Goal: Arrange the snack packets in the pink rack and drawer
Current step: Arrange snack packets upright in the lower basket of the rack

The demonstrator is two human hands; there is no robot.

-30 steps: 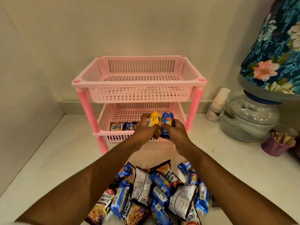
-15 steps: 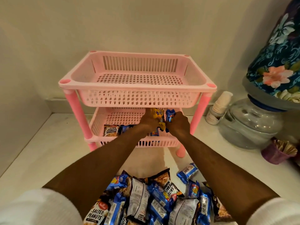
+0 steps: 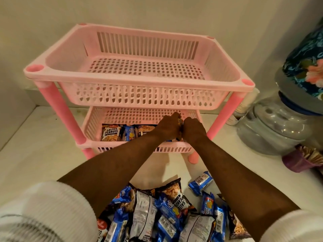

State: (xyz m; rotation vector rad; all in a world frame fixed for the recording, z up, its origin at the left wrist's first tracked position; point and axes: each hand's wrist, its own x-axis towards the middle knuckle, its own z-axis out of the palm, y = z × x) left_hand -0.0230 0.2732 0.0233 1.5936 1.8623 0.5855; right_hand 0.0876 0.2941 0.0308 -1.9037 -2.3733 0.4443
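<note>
A pink two-tier rack (image 3: 139,97) stands against the wall; its top tray holds nothing. In the lower tray (image 3: 90,123) a salted peanuts packet (image 3: 111,132), a blue biscuit packet (image 3: 130,133) and another packet stand in a row. My left hand (image 3: 168,127) and my right hand (image 3: 193,129) are side by side inside the lower tray's right part, both closed around small snack packets (image 3: 180,121) pressed between them; the packets are mostly hidden. A pile of blue and dark snack packets (image 3: 166,212) lies on the counter near me.
A covered water dispenser (image 3: 279,123) with a floral cloth stands at the right, with stacked paper cups (image 3: 244,105) behind the rack's leg. A purple cup of sticks (image 3: 304,161) sits at the far right. White counter (image 3: 43,154) and walls enclose the left.
Both hands moved forward and down from the rack's front edge into the lower tray, carrying the yellow and blue packets. My head has come closer to the rack.
</note>
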